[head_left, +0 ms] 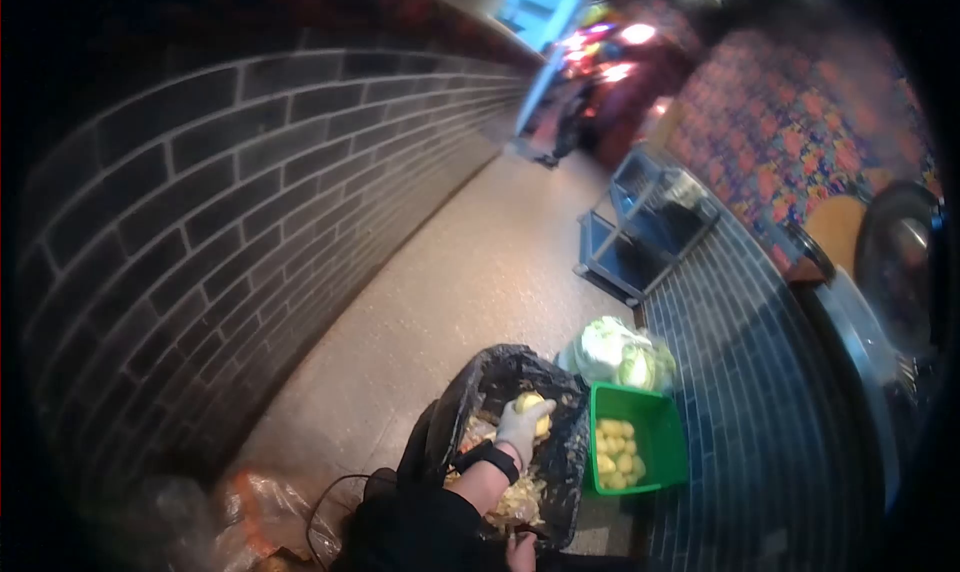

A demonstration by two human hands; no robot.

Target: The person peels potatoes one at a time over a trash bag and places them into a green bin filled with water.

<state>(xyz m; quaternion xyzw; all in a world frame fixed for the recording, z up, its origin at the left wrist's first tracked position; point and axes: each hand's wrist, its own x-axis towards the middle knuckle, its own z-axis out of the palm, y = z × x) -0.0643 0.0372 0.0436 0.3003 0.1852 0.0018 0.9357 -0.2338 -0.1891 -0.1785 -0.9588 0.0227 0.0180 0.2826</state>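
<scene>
My left hand [517,430], in a pale glove with a dark band at the wrist, is closed around a peeled yellow potato [541,425]. It is over a bin lined with a black plastic bag [492,364]. Peelings and scraps [522,500] lie inside the bin. Low in the view, my right hand [521,552] is bare and closed near the bin's lower rim; a small dark thing seems to be at its fingers, too blurred to name. To the right of the bin, a green crate [660,437] holds several peeled potatoes [617,454].
Cabbages in a clear bag [618,354] lie beyond the crate. Farther along the floor [425,247] stands a shelved cart [640,227]. A dark brick wall [215,197] runs along the left, a tiled one [725,352] along the right. Clear plastic bags [265,522] lie at lower left.
</scene>
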